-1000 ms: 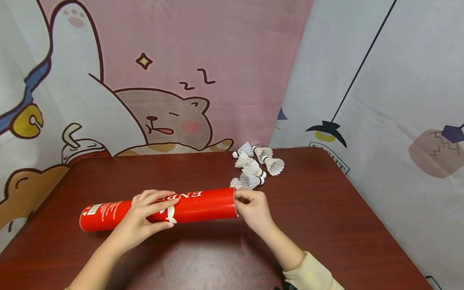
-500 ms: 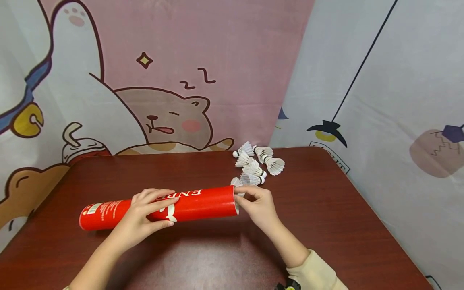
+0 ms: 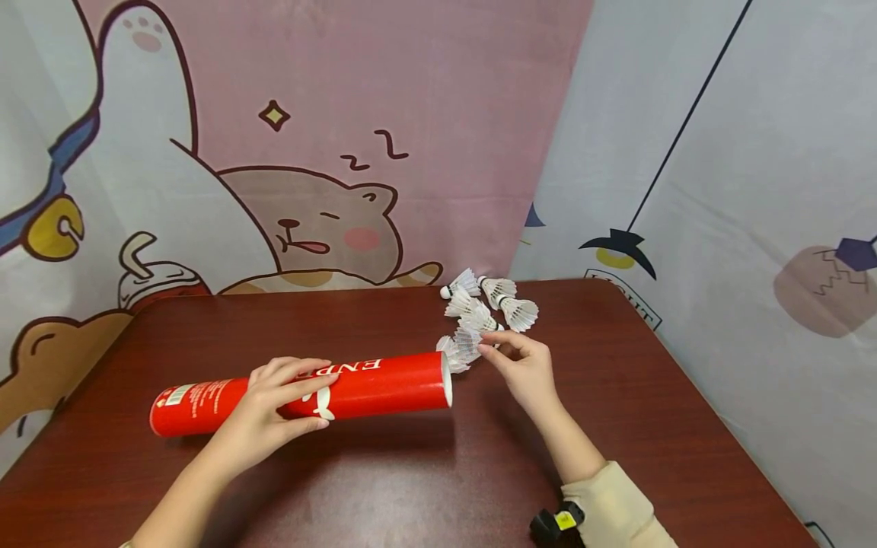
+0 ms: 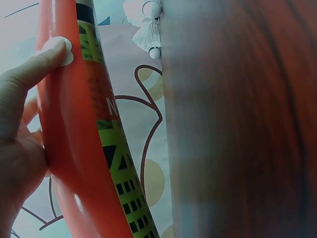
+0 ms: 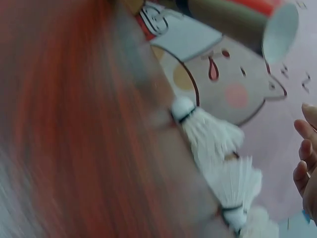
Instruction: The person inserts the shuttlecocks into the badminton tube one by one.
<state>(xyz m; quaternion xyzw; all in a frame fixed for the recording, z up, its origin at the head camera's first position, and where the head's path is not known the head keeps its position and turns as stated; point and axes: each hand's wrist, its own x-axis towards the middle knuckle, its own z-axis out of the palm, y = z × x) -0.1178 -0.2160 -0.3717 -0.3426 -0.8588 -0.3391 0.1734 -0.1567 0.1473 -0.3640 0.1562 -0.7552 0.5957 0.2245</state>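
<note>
My left hand [image 3: 263,411] grips a long red shuttlecock tube [image 3: 397,387] with printed lettering, fingers over the top and thumb on the near side. The tube lies almost level, its uncovered end facing right. In the left wrist view, the thumb rests along the red tube wall [image 4: 69,119]. My right hand [image 3: 526,371] is at the nearest white shuttlecocks, thumb and forefinger around the cork end of one shuttlecock [image 3: 468,342]. The fingers hide that cork, so a firm pinch cannot be made out. Another shuttlecock [image 3: 452,355] lies beside it.
Several more white shuttlecocks [image 3: 473,308] lie in a cluster toward the table's back edge. The brown wooden table [image 3: 603,396] meets a wall cloth [image 3: 438,152] printed with cartoon animals. A black device [image 3: 556,525] sits by the right sleeve.
My right hand has come away from the tube's mouth and moved right and back to the shuttlecocks. The left hand and the tube have stayed almost still.
</note>
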